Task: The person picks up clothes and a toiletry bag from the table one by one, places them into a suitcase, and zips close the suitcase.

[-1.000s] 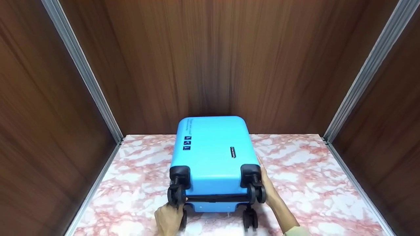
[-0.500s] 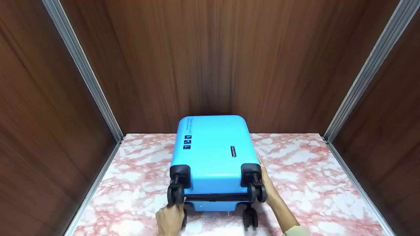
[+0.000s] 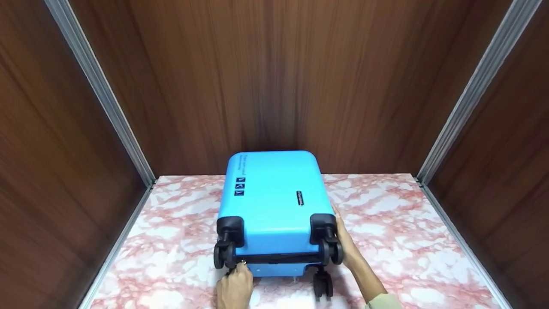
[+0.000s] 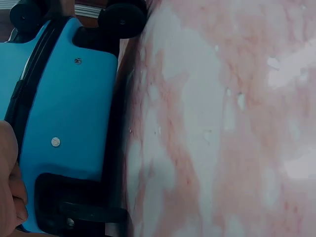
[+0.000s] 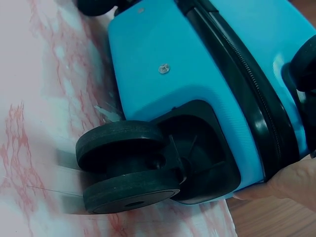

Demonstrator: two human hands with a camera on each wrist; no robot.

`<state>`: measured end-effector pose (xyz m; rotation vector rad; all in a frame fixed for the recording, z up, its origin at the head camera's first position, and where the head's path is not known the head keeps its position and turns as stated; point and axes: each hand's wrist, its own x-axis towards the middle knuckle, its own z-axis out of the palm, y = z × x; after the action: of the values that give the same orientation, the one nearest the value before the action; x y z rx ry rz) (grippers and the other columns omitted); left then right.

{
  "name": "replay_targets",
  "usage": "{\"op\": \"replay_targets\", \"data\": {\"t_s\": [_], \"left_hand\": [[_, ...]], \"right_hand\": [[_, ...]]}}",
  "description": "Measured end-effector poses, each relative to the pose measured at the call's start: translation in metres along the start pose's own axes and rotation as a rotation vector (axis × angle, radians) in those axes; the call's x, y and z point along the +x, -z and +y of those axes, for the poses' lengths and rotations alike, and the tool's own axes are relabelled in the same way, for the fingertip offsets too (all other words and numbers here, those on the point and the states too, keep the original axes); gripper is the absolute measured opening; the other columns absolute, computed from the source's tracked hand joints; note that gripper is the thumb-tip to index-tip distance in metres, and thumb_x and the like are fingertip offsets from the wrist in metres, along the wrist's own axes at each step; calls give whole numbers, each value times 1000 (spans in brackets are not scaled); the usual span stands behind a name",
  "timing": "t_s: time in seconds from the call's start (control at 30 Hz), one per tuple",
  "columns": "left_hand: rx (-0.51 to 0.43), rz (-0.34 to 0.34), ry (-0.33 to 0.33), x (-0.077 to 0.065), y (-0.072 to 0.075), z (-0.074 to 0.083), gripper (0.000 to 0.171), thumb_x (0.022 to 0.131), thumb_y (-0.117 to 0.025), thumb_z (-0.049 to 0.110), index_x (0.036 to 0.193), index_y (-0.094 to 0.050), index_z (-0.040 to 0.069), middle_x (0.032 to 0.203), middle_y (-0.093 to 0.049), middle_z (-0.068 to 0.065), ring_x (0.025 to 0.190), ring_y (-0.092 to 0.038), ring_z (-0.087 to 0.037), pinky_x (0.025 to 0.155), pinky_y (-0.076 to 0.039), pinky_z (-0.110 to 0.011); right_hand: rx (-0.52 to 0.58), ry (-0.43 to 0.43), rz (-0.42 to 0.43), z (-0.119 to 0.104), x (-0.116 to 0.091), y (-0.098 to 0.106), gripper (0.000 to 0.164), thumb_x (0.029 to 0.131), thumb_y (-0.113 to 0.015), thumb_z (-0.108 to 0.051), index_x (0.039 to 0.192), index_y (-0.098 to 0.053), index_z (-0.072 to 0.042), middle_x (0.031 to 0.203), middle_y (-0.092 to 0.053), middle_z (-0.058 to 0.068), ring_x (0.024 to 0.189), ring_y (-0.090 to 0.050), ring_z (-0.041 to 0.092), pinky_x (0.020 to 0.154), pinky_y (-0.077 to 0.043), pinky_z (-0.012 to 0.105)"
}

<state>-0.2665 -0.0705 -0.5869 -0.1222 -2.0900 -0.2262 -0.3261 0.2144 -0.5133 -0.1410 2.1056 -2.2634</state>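
A bright blue hard-shell suitcase (image 3: 272, 201) lies flat, its wheeled end facing me. A black zipper band (image 3: 283, 258) runs round its edge. My left hand (image 3: 235, 286) is at this band beside the left wheels, fingers curled, pinching the zipper pull (image 3: 243, 262), which is mostly hidden. In the left wrist view the curled fingers (image 4: 17, 195) lie against the zipper side. My right hand (image 3: 343, 231) rests along the suitcase's right side, fingers stretched away from me; in the right wrist view part of that hand (image 5: 289, 182) touches the side near the zipper.
The suitcase rests on a pink-and-white marbled tabletop (image 3: 386, 240). Brown wood-grain panels (image 3: 274, 86) rise behind and on both sides, with grey metal strips (image 3: 476, 94) at the corners. Black double wheels (image 5: 131, 165) stick out towards me from the suitcase's corners.
My left hand has moved right along the zipper, from under the upper left wheel to just past it. The right hand keeps its place on the side. The whole view has shifted slightly.
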Motion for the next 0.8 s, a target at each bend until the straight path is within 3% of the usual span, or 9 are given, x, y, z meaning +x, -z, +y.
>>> {"op": "replay_targets", "data": {"t_s": [0.1,0.17,0.33,0.57,0.67,0.8], "left_hand": [[4,-3,-32,2,0,1,25,79,-50,15,56,-42,10,39,-42,-3,28,-44,-24,27,-29,-39],[1,-6,-50,3,1,1,24,78,-50,14,57,-43,10,40,-42,-3,27,-43,-23,27,-29,-37],[-24,-22,-54,2,3,2,25,80,-51,14,57,-44,9,40,-42,-4,27,-42,-24,28,-29,-37],[-44,-90,-68,0,5,8,22,78,-55,17,60,-46,9,42,-44,-4,29,-42,-23,30,-29,-36],[-54,-119,-80,1,6,14,22,76,-58,16,59,-44,9,41,-43,-4,30,-43,-23,31,-29,-36],[-80,-142,-112,3,6,25,22,77,-59,16,60,-47,10,41,-46,-2,30,-44,-22,30,-30,-34]], "right_hand": [[15,22,-5,-1,2,1,54,101,-11,-45,151,1,-27,156,-10,8,138,-16,24,109,-19,41],[19,36,-9,-1,2,1,53,101,-11,-43,151,1,-27,157,-8,9,139,-14,27,110,-17,45],[1,19,-7,-2,2,1,54,101,-12,-45,151,1,-27,156,-13,10,137,-20,26,107,-25,40],[68,52,-77,-8,-5,0,50,102,-9,-39,150,-1,-28,155,-13,8,131,-28,15,100,-33,31],[77,42,-69,-7,-6,-1,51,102,-10,-40,151,-1,-27,153,-19,11,122,-39,11,97,-37,28],[63,32,-39,-5,-5,-4,53,101,-11,-43,151,0,-27,152,-20,13,124,-38,14,100,-34,30]]}}
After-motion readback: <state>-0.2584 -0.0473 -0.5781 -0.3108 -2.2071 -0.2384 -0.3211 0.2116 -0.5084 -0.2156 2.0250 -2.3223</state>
